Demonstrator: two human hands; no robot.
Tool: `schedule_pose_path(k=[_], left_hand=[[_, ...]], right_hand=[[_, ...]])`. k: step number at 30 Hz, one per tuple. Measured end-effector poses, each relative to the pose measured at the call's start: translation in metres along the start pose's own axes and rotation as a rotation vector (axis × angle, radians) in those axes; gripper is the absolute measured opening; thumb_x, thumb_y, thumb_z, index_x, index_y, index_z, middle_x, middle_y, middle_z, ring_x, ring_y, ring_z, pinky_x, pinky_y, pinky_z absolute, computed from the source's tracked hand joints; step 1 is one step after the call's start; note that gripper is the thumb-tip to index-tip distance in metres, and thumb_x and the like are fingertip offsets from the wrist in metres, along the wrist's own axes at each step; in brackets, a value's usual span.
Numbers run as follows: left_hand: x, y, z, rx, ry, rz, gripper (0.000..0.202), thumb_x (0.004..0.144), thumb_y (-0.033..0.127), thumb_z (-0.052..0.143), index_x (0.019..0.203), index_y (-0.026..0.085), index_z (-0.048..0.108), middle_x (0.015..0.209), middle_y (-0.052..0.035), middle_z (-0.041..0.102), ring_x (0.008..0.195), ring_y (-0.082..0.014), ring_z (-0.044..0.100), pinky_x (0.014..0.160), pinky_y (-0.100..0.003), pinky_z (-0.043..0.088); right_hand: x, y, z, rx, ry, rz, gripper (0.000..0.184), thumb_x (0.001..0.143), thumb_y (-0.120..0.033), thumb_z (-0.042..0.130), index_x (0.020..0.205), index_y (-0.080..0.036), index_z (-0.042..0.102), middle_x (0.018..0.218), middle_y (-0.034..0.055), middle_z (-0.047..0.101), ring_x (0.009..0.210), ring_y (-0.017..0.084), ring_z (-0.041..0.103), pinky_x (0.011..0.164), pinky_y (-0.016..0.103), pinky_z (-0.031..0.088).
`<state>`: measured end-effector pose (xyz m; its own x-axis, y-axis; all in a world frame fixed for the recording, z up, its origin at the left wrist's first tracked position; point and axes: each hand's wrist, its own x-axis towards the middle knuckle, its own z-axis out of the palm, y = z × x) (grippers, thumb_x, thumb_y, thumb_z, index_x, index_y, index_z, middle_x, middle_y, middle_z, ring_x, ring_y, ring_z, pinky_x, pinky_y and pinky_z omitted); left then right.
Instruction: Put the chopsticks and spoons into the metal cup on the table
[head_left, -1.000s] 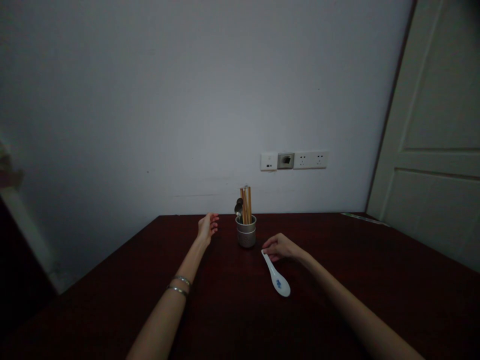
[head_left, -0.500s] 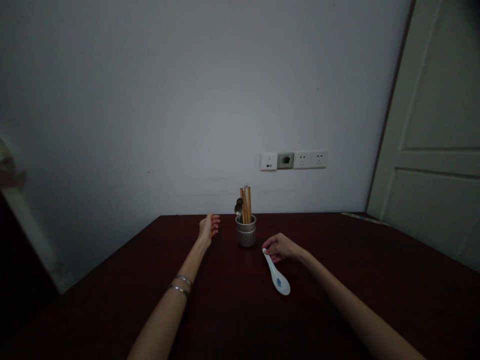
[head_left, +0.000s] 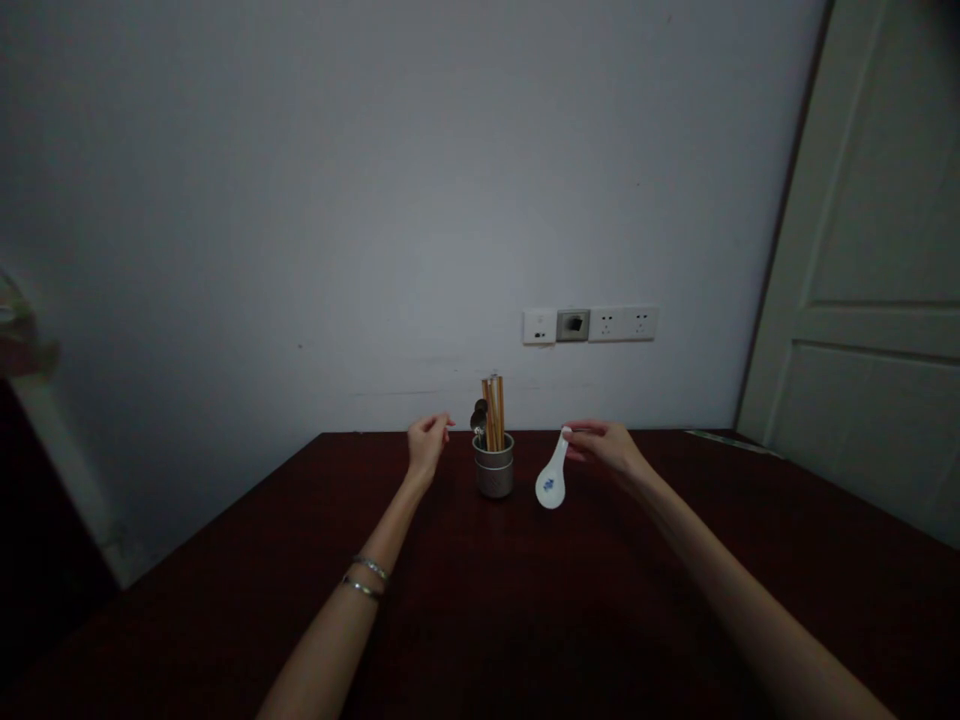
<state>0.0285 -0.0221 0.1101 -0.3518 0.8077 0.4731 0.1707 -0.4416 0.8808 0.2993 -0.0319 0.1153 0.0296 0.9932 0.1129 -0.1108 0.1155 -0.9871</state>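
Observation:
My right hand [head_left: 606,446] pinches a white soup spoon [head_left: 551,488] by the tip of its handle. The spoon hangs bowl down above the table, tilted, with a blue mark inside the bowl. To its left stands a grey metal holder [head_left: 494,480] with wooden chopsticks [head_left: 494,412] and dark metal spoons [head_left: 479,414] upright in it. My left hand [head_left: 427,446] is on the holder's left side, apart from it, fingers curled in towards the thumb. Nothing shows in that hand.
The dark red table [head_left: 480,620] runs back to a pale wall [head_left: 375,200]. Sockets and switches [head_left: 589,325] are set in the wall above it. At right is a light panelled door [head_left: 877,250]. A thin strip [head_left: 731,442] lies along the table's back right edge.
My right hand has lifted the spoon and moved right and up; its bowl has swung to the lower left. My left hand has shifted slightly towards the holder, its fingers closing.

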Motion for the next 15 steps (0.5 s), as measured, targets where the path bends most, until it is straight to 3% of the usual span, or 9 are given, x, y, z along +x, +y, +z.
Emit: schedule_pose_path(k=[2,5,7,10,15], left_hand=[[-0.011,0.02,0.007,0.046,-0.255,0.014,0.031,0.07,0.042,0.051,0.061,0.012,0.058,0.042,0.0052,0.042,0.034,-0.0037,0.032,0.036,-0.017,0.022],[-0.032,0.044,0.017,0.181,-0.816,-0.036,0.034,0.069,0.046,0.055,0.064,0.012,0.062,0.05,0.0017,0.052,0.038,-0.0039,0.037,0.038,-0.018,0.025],[-0.046,0.051,0.026,0.28,-1.095,-0.096,0.035,0.067,0.047,0.058,0.068,0.013,0.064,0.056,-0.0006,0.057,0.039,-0.0039,0.038,0.038,-0.018,0.025],[-0.061,0.046,0.038,0.31,-1.212,-0.136,0.035,0.066,0.047,0.059,0.07,0.013,0.066,0.059,-0.0018,0.059,0.039,-0.0037,0.039,0.039,-0.019,0.025],[-0.064,0.03,0.045,0.228,-1.126,-0.117,0.033,0.068,0.045,0.059,0.064,0.012,0.065,0.045,0.0017,0.049,0.037,-0.0043,0.037,0.038,-0.019,0.024]], right_hand=[[-0.004,-0.009,-0.001,0.009,0.029,-0.049,0.01,0.064,-0.01,0.065,0.072,-0.011,0.06,0.061,0.0037,0.063,0.054,0.012,0.061,0.053,0.023,0.056],[-0.007,-0.016,-0.001,0.026,0.029,-0.089,0.011,0.063,-0.01,0.066,0.074,-0.012,0.061,0.061,0.0033,0.063,0.054,0.012,0.061,0.051,0.022,0.056],[-0.009,-0.018,0.0,0.033,0.021,-0.098,0.011,0.063,-0.011,0.066,0.074,-0.012,0.061,0.061,0.0031,0.064,0.054,0.012,0.061,0.052,0.022,0.056],[-0.01,-0.02,0.002,0.033,0.018,-0.109,0.012,0.063,-0.012,0.066,0.074,-0.013,0.061,0.062,0.0029,0.064,0.055,0.012,0.061,0.054,0.022,0.056],[-0.012,-0.025,0.003,0.031,0.04,-0.136,0.009,0.065,-0.012,0.064,0.073,-0.013,0.06,0.063,0.0027,0.064,0.058,0.011,0.062,0.056,0.022,0.056]])
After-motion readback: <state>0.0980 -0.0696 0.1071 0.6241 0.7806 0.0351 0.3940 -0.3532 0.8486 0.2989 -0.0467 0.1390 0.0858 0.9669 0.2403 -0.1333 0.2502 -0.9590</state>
